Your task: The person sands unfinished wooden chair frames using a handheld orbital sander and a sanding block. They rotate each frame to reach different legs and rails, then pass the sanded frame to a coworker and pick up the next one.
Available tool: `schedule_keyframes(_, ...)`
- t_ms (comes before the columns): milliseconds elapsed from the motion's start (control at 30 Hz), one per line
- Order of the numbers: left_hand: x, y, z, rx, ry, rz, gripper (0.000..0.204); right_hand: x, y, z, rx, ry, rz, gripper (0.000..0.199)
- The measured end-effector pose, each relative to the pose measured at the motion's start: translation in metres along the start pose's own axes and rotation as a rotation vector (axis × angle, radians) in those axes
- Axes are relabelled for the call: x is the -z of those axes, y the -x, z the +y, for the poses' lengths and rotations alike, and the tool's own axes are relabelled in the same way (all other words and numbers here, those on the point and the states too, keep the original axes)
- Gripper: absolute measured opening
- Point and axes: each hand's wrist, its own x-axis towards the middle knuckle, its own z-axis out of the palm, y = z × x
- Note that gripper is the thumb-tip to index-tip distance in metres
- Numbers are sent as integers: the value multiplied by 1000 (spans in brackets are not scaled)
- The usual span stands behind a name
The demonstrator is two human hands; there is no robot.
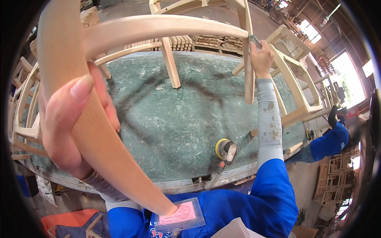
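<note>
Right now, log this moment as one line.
left hand: around frame | right hand: holding thin item at joint | sander: on table

Furniture workshop, wooden chair frames, round sander, stacked wooden parts

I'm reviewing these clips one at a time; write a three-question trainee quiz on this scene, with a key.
1. Which hand grips the near curved bar of the wooden frame?
2. True or false: the sander lies on the green table.
3. Where is the right hand?
A. On the sander
B. At the frame's far upright
C. Below the table

Key: 1. The left hand; 2. True; 3. B
</note>
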Motion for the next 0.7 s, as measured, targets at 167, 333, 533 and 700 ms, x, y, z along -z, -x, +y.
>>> schedule_keyframes(167, -3, 0, 11, -10, 0, -2, 43, -3, -20, -8, 16, 31, 80, 21)
schedule_keyframes(333, 2, 2, 6, 1, 24, 49, 51, -1, -7, -3, 103, -49, 91, 19)
schedule_keyframes(533, 8, 5, 5, 22, 36, 38, 56, 4, -24, -20, 274, -29, 105, 19)
schedule_keyframes(700, 20, 4, 4, 30, 55, 15, 56, 17, -26, -20, 309, 51, 94, 20)
